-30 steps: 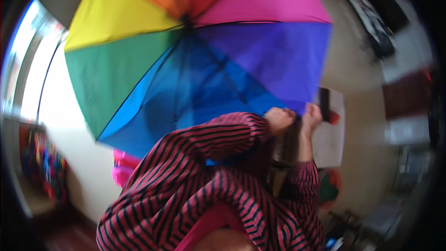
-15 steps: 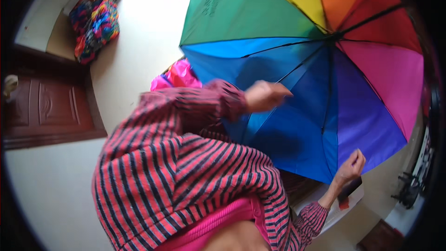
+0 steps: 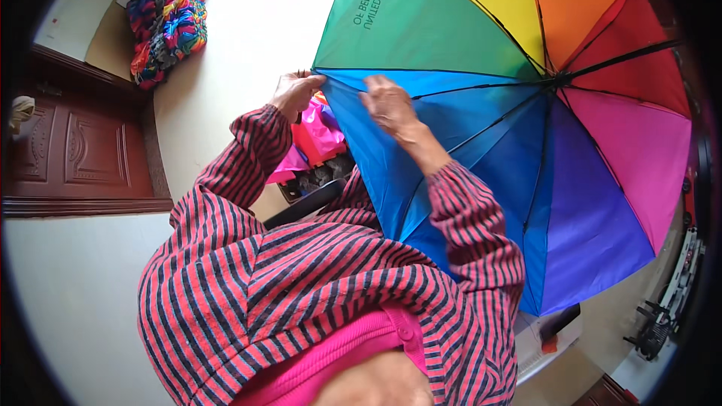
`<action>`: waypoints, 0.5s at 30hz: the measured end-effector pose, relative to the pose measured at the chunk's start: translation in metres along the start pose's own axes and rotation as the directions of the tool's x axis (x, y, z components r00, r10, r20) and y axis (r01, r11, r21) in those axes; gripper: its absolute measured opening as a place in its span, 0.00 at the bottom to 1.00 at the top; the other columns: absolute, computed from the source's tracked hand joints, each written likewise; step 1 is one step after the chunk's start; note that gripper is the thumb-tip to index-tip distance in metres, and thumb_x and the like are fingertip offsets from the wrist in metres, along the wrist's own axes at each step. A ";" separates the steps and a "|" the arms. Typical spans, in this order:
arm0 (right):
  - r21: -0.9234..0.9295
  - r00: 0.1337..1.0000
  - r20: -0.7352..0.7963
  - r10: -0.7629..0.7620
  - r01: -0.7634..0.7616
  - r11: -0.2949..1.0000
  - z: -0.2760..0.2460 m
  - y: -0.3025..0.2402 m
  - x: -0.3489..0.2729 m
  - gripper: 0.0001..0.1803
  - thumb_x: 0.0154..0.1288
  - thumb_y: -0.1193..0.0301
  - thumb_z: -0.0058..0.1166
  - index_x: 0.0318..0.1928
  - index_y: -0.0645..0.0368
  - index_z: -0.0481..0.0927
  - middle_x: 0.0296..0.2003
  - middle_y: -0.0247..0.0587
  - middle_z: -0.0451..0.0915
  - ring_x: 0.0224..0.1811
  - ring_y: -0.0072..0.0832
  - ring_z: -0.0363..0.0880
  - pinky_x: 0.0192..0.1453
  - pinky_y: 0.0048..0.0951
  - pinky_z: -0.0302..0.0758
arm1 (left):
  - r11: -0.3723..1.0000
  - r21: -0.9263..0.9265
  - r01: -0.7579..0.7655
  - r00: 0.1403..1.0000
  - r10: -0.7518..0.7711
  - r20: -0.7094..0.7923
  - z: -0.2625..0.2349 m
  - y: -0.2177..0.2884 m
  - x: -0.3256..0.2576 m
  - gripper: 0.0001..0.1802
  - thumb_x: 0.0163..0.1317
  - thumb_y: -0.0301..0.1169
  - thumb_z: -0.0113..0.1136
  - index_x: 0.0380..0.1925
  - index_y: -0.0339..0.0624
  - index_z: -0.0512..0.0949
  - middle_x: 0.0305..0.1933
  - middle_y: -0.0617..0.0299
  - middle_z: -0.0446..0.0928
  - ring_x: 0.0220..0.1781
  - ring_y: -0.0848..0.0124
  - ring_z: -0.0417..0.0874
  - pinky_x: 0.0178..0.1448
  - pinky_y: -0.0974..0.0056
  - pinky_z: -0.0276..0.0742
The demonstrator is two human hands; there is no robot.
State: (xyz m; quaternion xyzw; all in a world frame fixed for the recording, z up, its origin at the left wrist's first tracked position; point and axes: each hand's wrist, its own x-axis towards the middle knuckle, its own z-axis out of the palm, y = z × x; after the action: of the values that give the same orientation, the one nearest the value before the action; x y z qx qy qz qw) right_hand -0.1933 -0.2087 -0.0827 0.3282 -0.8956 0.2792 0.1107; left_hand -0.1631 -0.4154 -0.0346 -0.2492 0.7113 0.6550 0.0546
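A large open umbrella [image 3: 496, 173] with rainbow-coloured panels fills the upper right, its inner side with the black ribs and the dark shaft facing me. At the canopy's left edge, where the green and blue panels meet at a rib's end, my left hand [image 3: 295, 95] pinches the corner of the cloth. Just right of it, my right hand [image 3: 389, 109] is raised in front of the blue panel, fingers curled together. Whatever may be between those fingers is too small to make out.
Beneath the left edge lies bright pink material [image 3: 320, 135] beside dark items. A heap of multicoloured cloth [image 3: 169, 22] sits against the far left wall, near a brown door [image 3: 83, 143]. At right stands a black-and-white metal frame [image 3: 662, 316]; a white box [image 3: 545, 342] is below the canopy.
My left hand has moved left and up onto the canopy's corner. My right hand has come from the lower right edge up to the blue panel. The umbrella has shifted slightly right.
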 end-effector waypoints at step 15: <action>-0.284 0.991 0.046 -0.128 0.136 0.949 0.013 -0.014 0.017 0.03 0.56 0.72 0.51 0.28 0.59 0.74 0.23 0.43 0.80 0.27 0.34 0.83 0.26 0.35 0.79 | 0.491 0.755 -0.435 0.804 0.589 0.080 0.013 -0.012 -0.006 0.16 0.60 0.38 0.53 0.36 0.37 0.81 0.25 0.56 0.82 0.28 0.62 0.83 0.37 0.59 0.77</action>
State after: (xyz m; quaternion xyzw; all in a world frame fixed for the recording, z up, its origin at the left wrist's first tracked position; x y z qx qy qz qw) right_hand -0.1973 -0.2337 -0.0813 0.3718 -0.9039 0.1343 0.1632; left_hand -0.1557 -0.4015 -0.0447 -0.0414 0.9564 0.2653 -0.1146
